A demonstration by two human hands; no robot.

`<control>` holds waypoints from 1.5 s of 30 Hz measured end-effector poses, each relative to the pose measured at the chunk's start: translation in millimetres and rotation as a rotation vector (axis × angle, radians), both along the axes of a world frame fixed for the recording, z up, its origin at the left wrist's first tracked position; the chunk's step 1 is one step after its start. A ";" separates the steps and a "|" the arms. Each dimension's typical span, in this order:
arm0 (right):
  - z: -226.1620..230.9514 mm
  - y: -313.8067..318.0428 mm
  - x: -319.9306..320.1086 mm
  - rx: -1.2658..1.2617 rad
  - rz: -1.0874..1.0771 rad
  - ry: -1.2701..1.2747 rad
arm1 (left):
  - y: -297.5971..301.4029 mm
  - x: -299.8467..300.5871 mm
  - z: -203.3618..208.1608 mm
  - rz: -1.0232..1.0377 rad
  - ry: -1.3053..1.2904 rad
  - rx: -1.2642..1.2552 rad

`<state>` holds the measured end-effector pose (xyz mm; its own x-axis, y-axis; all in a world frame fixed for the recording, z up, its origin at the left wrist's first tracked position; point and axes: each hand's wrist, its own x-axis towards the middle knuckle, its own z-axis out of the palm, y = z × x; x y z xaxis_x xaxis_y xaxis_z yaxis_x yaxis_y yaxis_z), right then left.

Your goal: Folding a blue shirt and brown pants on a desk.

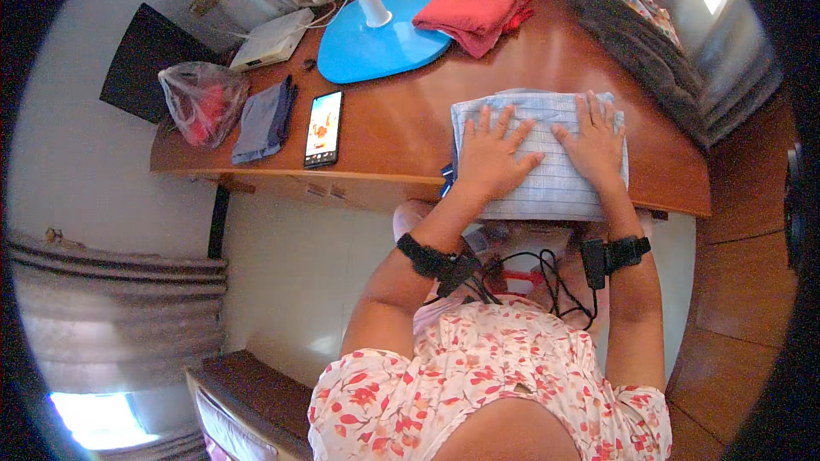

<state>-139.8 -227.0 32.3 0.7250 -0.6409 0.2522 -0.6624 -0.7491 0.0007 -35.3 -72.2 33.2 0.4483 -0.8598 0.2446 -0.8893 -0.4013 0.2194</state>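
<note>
Over the near edge of the wooden desk (393, 132) I see a folded pale-blue striped cloth (542, 192), the left hand (495, 156) and right hand (595, 149) lying flat on it, unclenched, with a folded red cloth (470, 13) farther back.

Palms down, the left hand (493, 158) and right hand (595, 147) lie flat, fingers spread, thumbs angled inward; wrists (618, 201) seem nearly straight.

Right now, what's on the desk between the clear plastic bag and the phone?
In the head view, folded grey-blue and navy cloth lies between the clear plastic bag and the phone.
</note>
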 end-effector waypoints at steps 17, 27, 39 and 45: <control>4.7 9.5 2.8 0.093 -0.125 -0.017 | -7.5 -20.1 13.3 0.146 -0.005 0.104; 2.8 13.3 5.6 0.086 -0.163 -0.019 | -8.1 -33.8 -5.5 -0.058 -0.061 -0.079; 2.3 3.6 -6.0 0.104 -0.111 -0.010 | 23.3 -0.4 -5.1 0.045 -0.025 -0.045; 2.6 -6.6 -14.0 0.136 -0.043 -0.016 | 29.1 1.6 -8.4 0.074 0.005 -0.034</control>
